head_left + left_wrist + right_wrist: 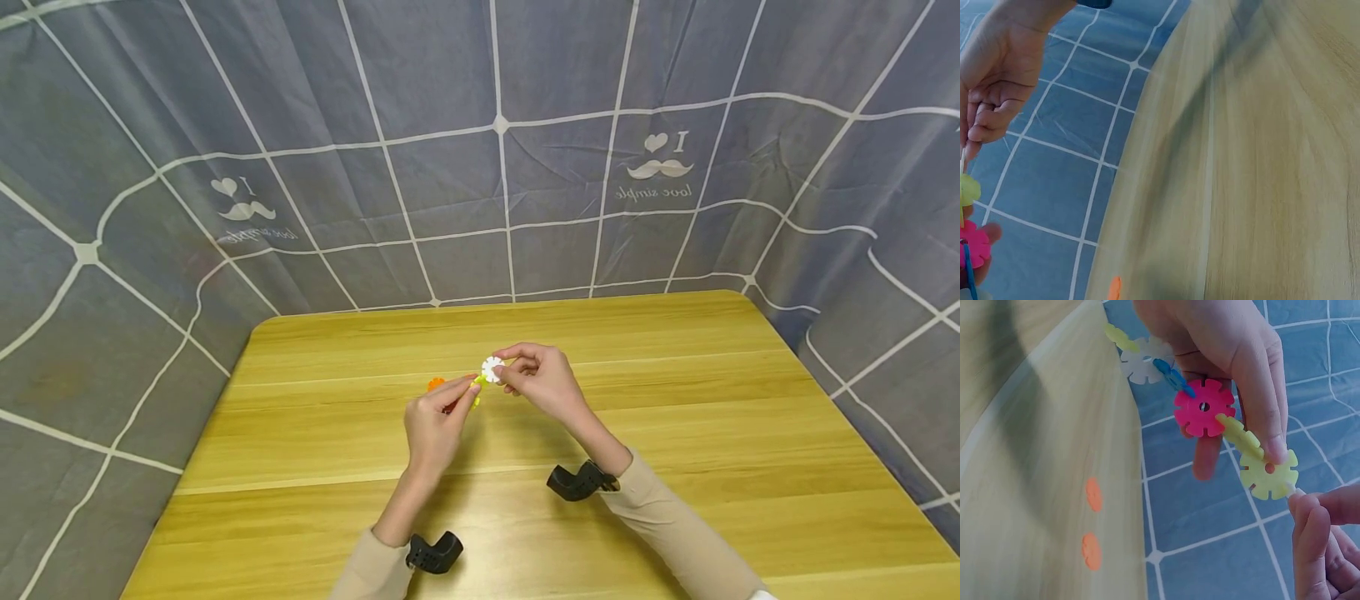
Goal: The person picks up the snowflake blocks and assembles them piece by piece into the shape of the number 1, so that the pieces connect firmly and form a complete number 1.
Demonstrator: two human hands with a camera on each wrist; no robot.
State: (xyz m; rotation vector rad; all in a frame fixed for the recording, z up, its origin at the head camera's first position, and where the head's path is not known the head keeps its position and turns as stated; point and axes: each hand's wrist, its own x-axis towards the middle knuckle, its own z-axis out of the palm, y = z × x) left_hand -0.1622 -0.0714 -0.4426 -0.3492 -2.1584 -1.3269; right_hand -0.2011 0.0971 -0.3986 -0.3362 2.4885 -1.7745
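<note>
My left hand (pixel 435 425) pinches a yellow notched plastic disc (pixel 1260 478) at the end of a short chain of interlocking discs. Along that chain, behind the fingers, come another yellow disc (pixel 1242 437), a pink disc (pixel 1186 415), a blue disc (pixel 1172 376), a white disc (pixel 1138 370) and one more yellow disc (pixel 1121 337). Between thumb and fingers, my right hand (pixel 543 379) holds a separate white disc (pixel 491 369) edge-on against the end yellow disc. Whether its notch is engaged cannot be told; fingertips cover most of it in the right wrist view.
Two orange discs (pixel 1093 494) lie on the wooden table (pixel 315 433) beyond the left hand. A grey curtain (pixel 450 183) with white lines hangs behind the table and along its sides. Each wrist wears a black camera mount (pixel 577 482).
</note>
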